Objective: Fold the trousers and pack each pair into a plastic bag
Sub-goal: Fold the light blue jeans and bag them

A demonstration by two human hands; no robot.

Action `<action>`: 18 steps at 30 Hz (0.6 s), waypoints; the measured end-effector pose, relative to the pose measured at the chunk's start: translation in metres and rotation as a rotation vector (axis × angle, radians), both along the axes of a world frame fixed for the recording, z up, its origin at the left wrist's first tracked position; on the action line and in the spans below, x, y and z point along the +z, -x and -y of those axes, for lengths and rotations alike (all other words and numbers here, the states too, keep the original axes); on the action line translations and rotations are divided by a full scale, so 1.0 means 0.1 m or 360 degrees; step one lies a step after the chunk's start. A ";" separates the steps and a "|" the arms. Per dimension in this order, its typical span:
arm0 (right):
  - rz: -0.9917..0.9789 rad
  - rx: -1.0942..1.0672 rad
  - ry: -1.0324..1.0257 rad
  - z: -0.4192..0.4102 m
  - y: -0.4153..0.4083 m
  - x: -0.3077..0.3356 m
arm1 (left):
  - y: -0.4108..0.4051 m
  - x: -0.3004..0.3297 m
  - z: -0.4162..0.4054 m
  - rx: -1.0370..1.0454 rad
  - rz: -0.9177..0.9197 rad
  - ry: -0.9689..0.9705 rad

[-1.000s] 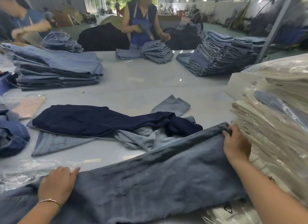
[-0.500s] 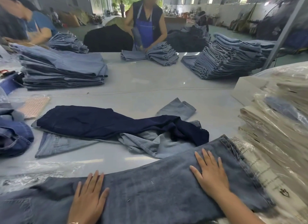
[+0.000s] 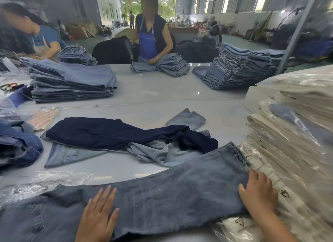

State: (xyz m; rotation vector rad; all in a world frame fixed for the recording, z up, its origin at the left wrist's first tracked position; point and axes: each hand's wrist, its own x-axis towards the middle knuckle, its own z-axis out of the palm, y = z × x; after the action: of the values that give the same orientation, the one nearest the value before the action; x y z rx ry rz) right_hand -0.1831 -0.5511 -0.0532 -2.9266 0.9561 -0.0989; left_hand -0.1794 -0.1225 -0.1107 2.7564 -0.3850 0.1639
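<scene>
Both hands flat, fingers straight: left hand [image 3: 98, 214] mid-leg, right hand [image 3: 258, 193] by hem of grey trousers [image 3: 171, 191]; I'd smooth outward before folding.

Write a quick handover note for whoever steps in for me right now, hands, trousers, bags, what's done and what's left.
Left hand: open, flat on the grey-blue denim trousers spread lengthwise across the near table edge.
Right hand: on the trousers' right end, beside the stack of clear plastic bags; its grip is unclear.
Done: trousers laid out flat, not yet folded or bagged.
Left: fold and bag them, then the dark navy trousers and the light blue jeans lying under them.
</scene>
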 end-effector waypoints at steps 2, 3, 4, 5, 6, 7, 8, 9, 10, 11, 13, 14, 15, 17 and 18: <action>-0.0048 -0.0062 -0.0043 0.08 0.09 0.04 | 0.05 0.01 0.11 -0.0172 -0.0032 -0.0125; -0.0092 -0.0088 -0.0062 0.12 0.13 0.07 | 0.09 0.00 0.18 -0.0222 -0.0065 -0.0181; -0.0129 -0.0108 -0.0092 0.14 0.14 0.09 | 0.12 -0.02 0.23 -0.0247 -0.0082 -0.0207; -0.0147 -0.0129 -0.0139 0.17 0.15 0.11 | 0.14 -0.06 0.25 -0.0265 -0.0051 -0.0212; -0.0162 -0.0161 -0.0200 0.20 0.14 0.13 | 0.15 -0.08 0.26 -0.0287 -0.0022 -0.0225; -0.0185 -0.0200 -0.0273 0.23 0.12 0.15 | 0.15 -0.10 0.25 -0.0314 -0.0017 -0.0250; -0.0209 -0.0234 -0.0352 0.27 0.11 0.18 | 0.15 -0.09 0.25 -0.0332 -0.0017 -0.0288; -0.0208 -0.0256 -0.0448 0.31 0.10 0.20 | 0.14 -0.07 0.23 -0.0348 0.0006 -0.0325; -0.0176 -0.0265 -0.0565 0.36 0.08 0.22 | 0.14 -0.04 0.23 -0.0358 0.0000 -0.0352; -0.0126 -0.0265 -0.0694 0.41 0.06 0.23 | 0.16 0.00 0.23 -0.0360 -0.0037 -0.0361; -0.0036 -0.0261 -0.0893 0.47 0.02 0.27 | 0.21 0.05 0.22 -0.0347 -0.0088 -0.0342; -0.0008 -0.0257 -0.0944 0.49 -0.01 0.32 | 0.25 0.05 0.22 -0.0348 -0.0101 -0.0336; 0.0017 -0.0256 -0.0992 0.50 -0.04 0.38 | 0.28 0.04 0.22 -0.0355 -0.0078 -0.0345; 0.0049 -0.0254 -0.1116 0.48 -0.10 0.52 | 0.35 0.00 0.21 -0.0384 -0.0015 -0.0377; 0.0048 -0.0237 -0.1163 0.45 -0.13 0.60 | 0.39 -0.03 0.20 -0.0399 -0.0023 -0.0370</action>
State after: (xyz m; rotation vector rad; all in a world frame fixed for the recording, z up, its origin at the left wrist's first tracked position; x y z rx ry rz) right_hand -0.1698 -0.5960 0.0070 -2.1821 0.9467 0.1657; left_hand -0.2179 -0.1428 -0.1139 2.8992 -0.7852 0.0375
